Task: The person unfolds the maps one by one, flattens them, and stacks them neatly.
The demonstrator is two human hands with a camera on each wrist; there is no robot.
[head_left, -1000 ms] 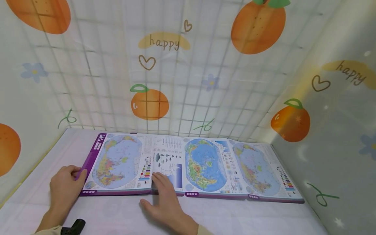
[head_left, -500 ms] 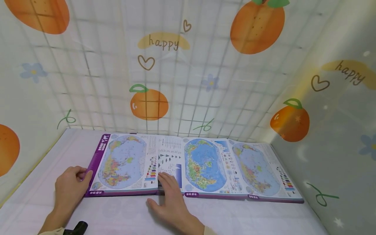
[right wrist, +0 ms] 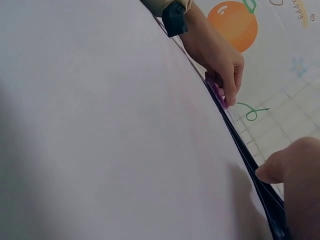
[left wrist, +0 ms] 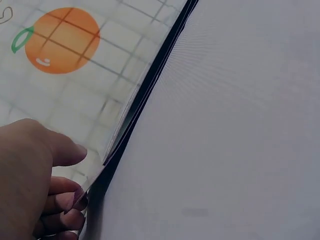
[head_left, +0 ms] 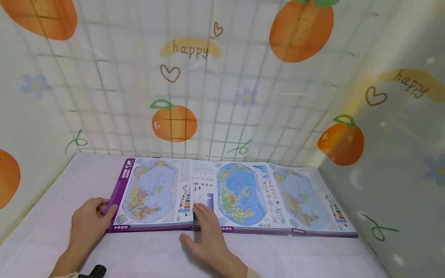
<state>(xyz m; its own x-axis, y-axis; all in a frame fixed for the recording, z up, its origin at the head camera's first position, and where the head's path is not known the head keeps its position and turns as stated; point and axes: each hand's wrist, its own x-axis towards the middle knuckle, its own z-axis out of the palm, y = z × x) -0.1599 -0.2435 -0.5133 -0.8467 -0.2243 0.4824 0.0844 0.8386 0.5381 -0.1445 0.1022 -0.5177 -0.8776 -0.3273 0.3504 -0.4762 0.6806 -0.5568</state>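
A long folding world map (head_left: 151,193) lies spread in panels across the table. Its left end has a purple border. My left hand (head_left: 91,220) pinches that border, with the thumb on top and the fingers curled at the edge. In the left wrist view the map's edge (left wrist: 147,82) runs up from my left hand (left wrist: 30,175). My right hand (head_left: 212,235) lies over the map's front edge, fingers extended and fingertips at the right side of the leftmost panel. That panel overlaps the one beside it, hiding part of its print.
A white cloth covers the table (head_left: 139,255). Behind stands a wire grid (head_left: 222,92) covered by a translucent sheet printed with oranges. More of the sheet (head_left: 399,162) hangs on the right side. A dark strap (head_left: 94,272) sits by my left wrist.
Both hands have moved right, and the leftmost panel has shifted right with them, covering more of the neighbouring panel. The panels at the right stay nearly in place.
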